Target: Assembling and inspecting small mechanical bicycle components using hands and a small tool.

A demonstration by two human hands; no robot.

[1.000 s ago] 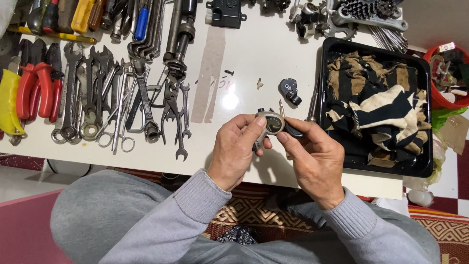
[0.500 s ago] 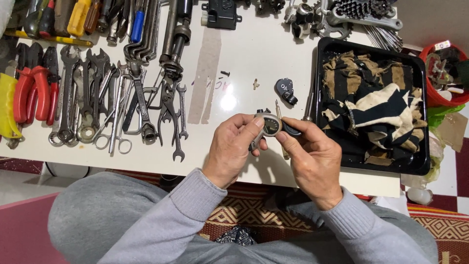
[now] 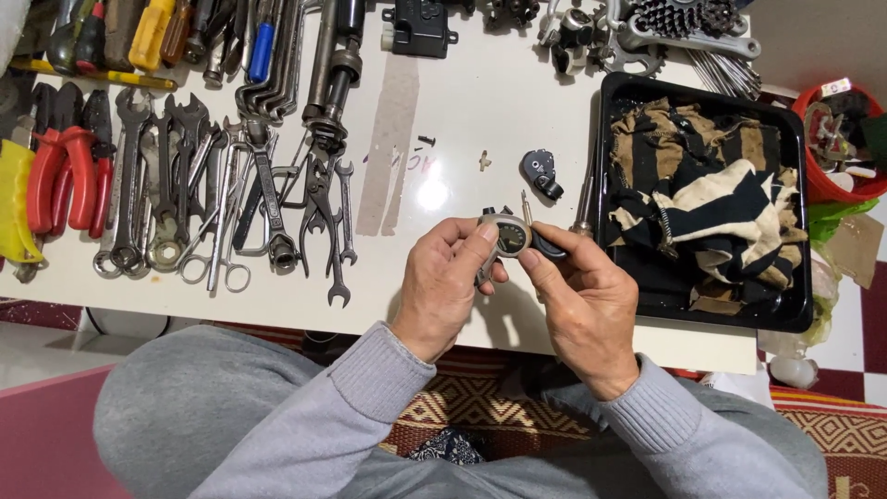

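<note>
White tabletop (image 3: 462, 102) seen from above, with a person in grey sleeves seated at its near edge. Both hands meet over the near middle of the table, raised slightly off it. The left hand (image 3: 442, 286) curls with the palm turned right, thumb and forefinger pinching a small grey rounded mechanical part (image 3: 506, 237) with a dark face. The right hand (image 3: 584, 305) comes in from the right, its thumb and forefinger closed on the same part's right side, where a black piece sticks out. The fingertips of the two hands nearly touch around the part.

Far left on the table lie rows of wrenches (image 3: 166, 185), red-handled pliers (image 3: 60, 171) and screwdrivers (image 3: 152, 32). Just beyond the hands, a small dark component (image 3: 540, 173) rests on the table, apart from them. To the right sits a black tray (image 3: 614, 111) holding striped black and tan rags (image 3: 711, 199). A red bowl (image 3: 822, 189) stands at the far right edge.
</note>
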